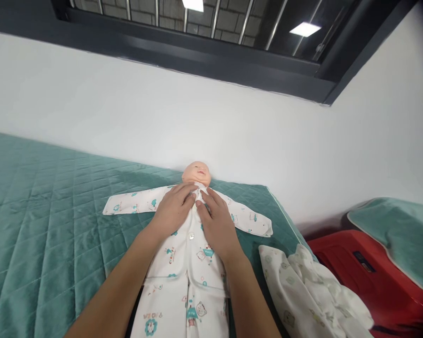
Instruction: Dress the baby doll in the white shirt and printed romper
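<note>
A baby doll [197, 172] lies on its back with its head near the wall, dressed in a white printed baby shirt [174, 263]. The shirt's long sleeves spread out to both sides. At the collar, my left hand [175, 209] has its fingers bent and gripping the cloth beside the front opening. My right hand [216, 217] faces it from the other side, thumb and fingers closed on the opposite front edge. A round button [191, 235] shows below my hands. Matching printed trousers [165, 312] lie below the shirt hem, between my forearms. My fingertips partly hide the collar.
A green quilted cover [49, 225] spreads beneath the doll. Crumpled white printed cloth [303, 286] lies to the right, beside a red plastic stool or seat [356, 258] partly draped with green fabric [402, 234]. A white wall [144, 108] and dark window frame [197, 51] stand behind.
</note>
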A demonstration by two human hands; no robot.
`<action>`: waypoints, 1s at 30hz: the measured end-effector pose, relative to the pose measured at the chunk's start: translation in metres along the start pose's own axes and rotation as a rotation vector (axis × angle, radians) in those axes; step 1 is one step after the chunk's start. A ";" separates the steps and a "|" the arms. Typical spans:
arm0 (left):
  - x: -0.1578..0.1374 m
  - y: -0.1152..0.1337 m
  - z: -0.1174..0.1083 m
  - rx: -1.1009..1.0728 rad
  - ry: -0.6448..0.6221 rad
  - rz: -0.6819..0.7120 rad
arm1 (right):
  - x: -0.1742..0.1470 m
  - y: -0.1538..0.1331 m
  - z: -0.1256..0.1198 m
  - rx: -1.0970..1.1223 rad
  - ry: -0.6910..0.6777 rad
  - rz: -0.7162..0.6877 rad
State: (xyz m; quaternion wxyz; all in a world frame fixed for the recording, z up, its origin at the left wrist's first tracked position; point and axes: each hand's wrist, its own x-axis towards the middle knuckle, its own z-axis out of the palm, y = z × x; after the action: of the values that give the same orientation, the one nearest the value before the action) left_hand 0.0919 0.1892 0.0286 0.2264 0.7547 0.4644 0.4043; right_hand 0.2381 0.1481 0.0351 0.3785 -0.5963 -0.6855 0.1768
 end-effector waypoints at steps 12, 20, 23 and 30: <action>0.000 0.000 0.000 0.002 -0.013 0.000 | 0.002 0.007 0.001 0.145 0.004 0.086; -0.004 0.006 -0.007 0.017 -0.074 -0.012 | 0.002 0.003 0.002 0.165 0.047 0.043; -0.003 0.004 -0.006 -0.004 -0.085 -0.009 | 0.002 0.005 0.002 0.177 0.044 0.049; -0.005 0.007 -0.007 -0.154 0.031 -0.052 | 0.002 0.007 0.001 0.307 0.056 0.038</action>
State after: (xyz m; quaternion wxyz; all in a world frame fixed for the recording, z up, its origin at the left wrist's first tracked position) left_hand 0.0883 0.1813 0.0358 0.2871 0.7164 0.4550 0.4443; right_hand 0.2428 0.1515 0.0301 0.4808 -0.5490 -0.6281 0.2699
